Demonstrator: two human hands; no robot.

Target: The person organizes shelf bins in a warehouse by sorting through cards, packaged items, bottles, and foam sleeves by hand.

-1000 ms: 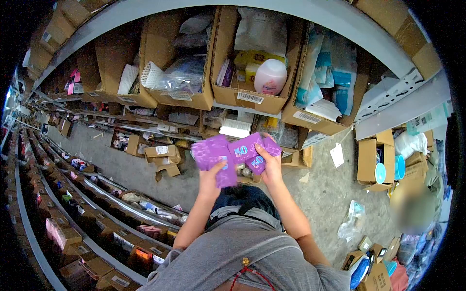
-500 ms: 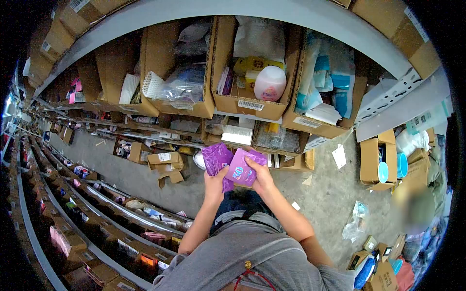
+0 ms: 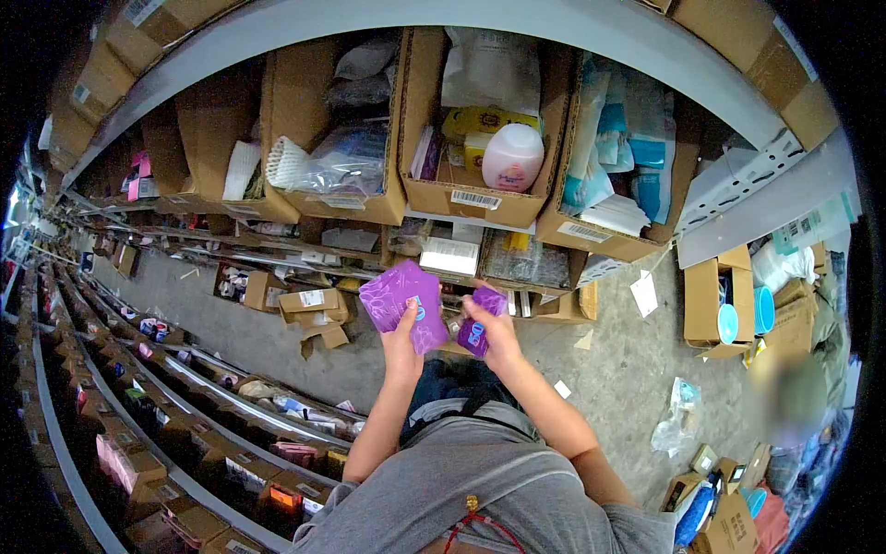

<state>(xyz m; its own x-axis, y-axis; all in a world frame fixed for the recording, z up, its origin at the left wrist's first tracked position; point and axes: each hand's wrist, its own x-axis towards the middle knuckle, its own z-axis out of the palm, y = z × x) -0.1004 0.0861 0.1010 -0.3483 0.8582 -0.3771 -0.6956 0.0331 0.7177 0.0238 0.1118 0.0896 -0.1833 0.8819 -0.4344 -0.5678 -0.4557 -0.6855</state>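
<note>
Fanned out in my left hand (image 3: 403, 349) are flat purple packets (image 3: 399, 294), with white line patterns and a blue "50" near the thumb. My thumb presses on their front. Just to the right, my right hand (image 3: 499, 338) grips a smaller-looking purple packet (image 3: 475, 336) that also shows "50"; it is slightly blurred. A small gap separates the two hands' packets. Both hands are in front of my body, below the shelf of open cardboard boxes. How many packets the left hand holds I cannot tell.
Ahead, one cardboard box (image 3: 420, 189) holds a pink-white bottle (image 3: 513, 158) and yellow packs. To its right is a box with blue-white packages (image 3: 652, 166). Long shelf rows (image 3: 198, 420) run along the left. Cartons (image 3: 703, 305) and a plastic bag (image 3: 678, 425) lie on the right floor.
The hands have moved apart, and the packets that overlapped are now in two separate groups. The left hand's packets have risen and turned toward me; the right hand's packet is tilted.
</note>
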